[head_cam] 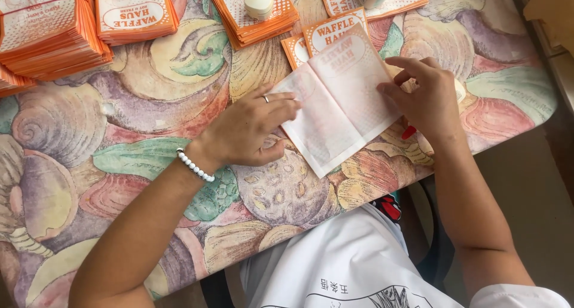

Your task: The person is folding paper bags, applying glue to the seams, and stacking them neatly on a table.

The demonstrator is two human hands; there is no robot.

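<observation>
A thin white paper sheet [335, 107], printed side down so the orange design is showing through faintly, is lying on the desk [119, 164] just right of the picture's centre. The left hand [251, 131] is pressing flat on the sheet's edge at about 9 o'clock, fingers spread, gripping nothing. The right hand [427, 98] is resting at the sheet's 3 o'clock side, fingertips curled onto the paper's edge; whether it is pinching the paper or only pressing on it cannot be told.

The sheet's lower corner is pointing toward 6 o'clock and is lying close to the desk's near edge, where the cloth is dropping away toward the person's lap. If either hand is lifting too soon, the light paper is likely to be sliding off that edge or creasing crookedly, since the patterned cloth looks smooth and gives little hold. A red object [409, 132] is peeking out under the right wrist; a sweep toward 4 o'clock could be knocking it off.

At 12 o'clock, loose orange printed bags [326, 36] are touching the sheet's far corner, so pushing forward is risking a jumble. The orange stacks [51, 30] at 10 to 11 o'clock are standing well apart, and a small cream tub [259, 3] is sitting on one pile. The widest free room is lying toward 8 o'clock, across the bare cloth.
</observation>
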